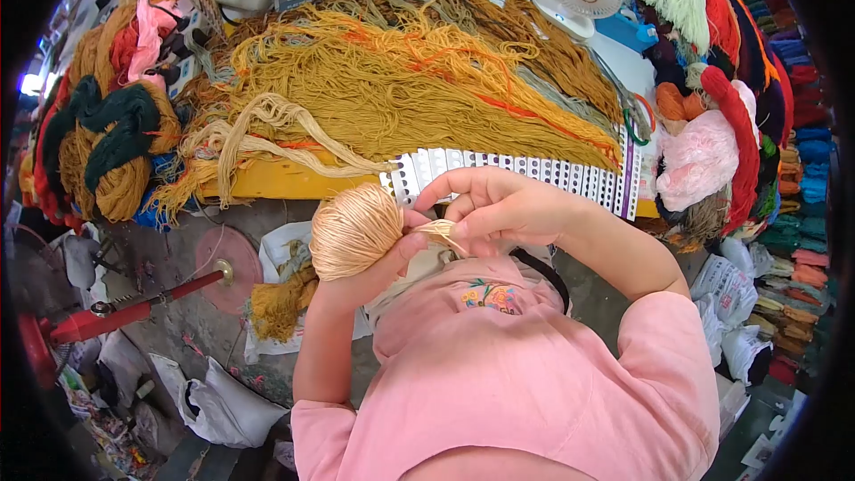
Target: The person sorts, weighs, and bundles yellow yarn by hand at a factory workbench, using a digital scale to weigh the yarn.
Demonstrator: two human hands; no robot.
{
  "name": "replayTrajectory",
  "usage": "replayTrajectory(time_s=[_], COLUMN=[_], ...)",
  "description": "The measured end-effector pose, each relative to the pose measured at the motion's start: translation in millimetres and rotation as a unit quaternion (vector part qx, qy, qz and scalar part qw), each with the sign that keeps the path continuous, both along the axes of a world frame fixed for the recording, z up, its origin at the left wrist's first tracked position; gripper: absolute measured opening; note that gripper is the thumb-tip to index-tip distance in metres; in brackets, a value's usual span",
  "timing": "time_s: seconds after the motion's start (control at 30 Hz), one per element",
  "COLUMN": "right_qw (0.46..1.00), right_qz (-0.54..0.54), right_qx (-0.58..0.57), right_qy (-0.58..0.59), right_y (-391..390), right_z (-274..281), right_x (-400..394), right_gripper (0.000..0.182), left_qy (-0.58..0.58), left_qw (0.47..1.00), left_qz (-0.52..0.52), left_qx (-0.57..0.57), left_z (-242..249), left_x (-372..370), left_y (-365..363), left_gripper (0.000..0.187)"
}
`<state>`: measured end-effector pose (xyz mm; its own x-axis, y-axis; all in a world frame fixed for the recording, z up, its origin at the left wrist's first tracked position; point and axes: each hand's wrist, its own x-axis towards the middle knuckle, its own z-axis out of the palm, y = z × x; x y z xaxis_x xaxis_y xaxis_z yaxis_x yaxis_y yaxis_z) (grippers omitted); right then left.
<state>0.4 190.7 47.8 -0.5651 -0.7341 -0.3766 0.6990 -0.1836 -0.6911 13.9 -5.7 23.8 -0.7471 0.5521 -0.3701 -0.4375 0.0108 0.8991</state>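
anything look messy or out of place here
Mostly just untidy: loose yellow strands straggle over the left front edge of the table, and red-orange strands stray across the mustard yarn, unlike the evenly wound ball. No clear damage shows.

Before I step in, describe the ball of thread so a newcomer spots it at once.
Start with the broad spread of mustard and orange yarn across the table. Just below its near edge, the left hand holds a pale peach ball of thread. It is round and neatly wound, whereas the yarn on the table lies in loose strands.
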Motion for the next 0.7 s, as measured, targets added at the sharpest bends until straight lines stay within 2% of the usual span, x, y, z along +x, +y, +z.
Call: replayTrajectory(time_s=[0.13, 0.2, 0.23, 0.33, 0.37, 0.43, 0.5, 0.53, 0.63, 0.7], right_qw=[0.997, 0.984, 0.984, 0.967, 0.953, 0.937, 0.880, 0.880, 0.871, 0.863], right_qz=[-0.007, -0.022, -0.023, -0.035, -0.029, -0.023, -0.006, -0.007, 0.022, 0.072], right_qx=[0.031, 0.097, 0.095, 0.147, 0.181, 0.215, 0.288, 0.289, 0.330, 0.337], right_qy=[0.074, 0.149, 0.150, 0.206, 0.240, 0.274, 0.378, 0.377, 0.363, 0.371], right_y=[3, 5, 5, 5, 5, 9, 16, 17, 18, 18], right_z=[0, 7, 7, 6, 6, 5, 2, 5, 15, 15], right_x=[7, 8, 10, 14, 14, 13, 11, 11, 7, 5], right_gripper=[0.030, 0.032, 0.032, 0.034, 0.032, 0.031, 0.025, 0.025, 0.014, 0.013], left_qy=[-0.031, -0.046, -0.062, -0.048, -0.047, -0.074, -0.140, -0.140, -0.214, -0.252], left_qw=[0.997, 0.995, 0.991, 0.995, 0.998, 0.996, 0.985, 0.985, 0.957, 0.945], left_qz=[0.049, 0.067, 0.087, 0.068, 0.047, 0.048, 0.082, 0.081, 0.040, 0.050], left_qx=[0.050, 0.063, 0.080, 0.051, 0.015, 0.028, 0.062, 0.062, 0.192, 0.204], left_z=[2, 7, 9, -3, -3, -5, -10, -9, 0, -3], left_x=[4, 8, 10, 20, 20, 16, 13, 10, 3, 2], left_y=[9, 13, 15, 27, 29, 28, 23, 20, 13, 13], left_gripper=[0.017, 0.017, 0.016, 0.019, 0.021, 0.021, 0.015, 0.015, 0.010, 0.011])
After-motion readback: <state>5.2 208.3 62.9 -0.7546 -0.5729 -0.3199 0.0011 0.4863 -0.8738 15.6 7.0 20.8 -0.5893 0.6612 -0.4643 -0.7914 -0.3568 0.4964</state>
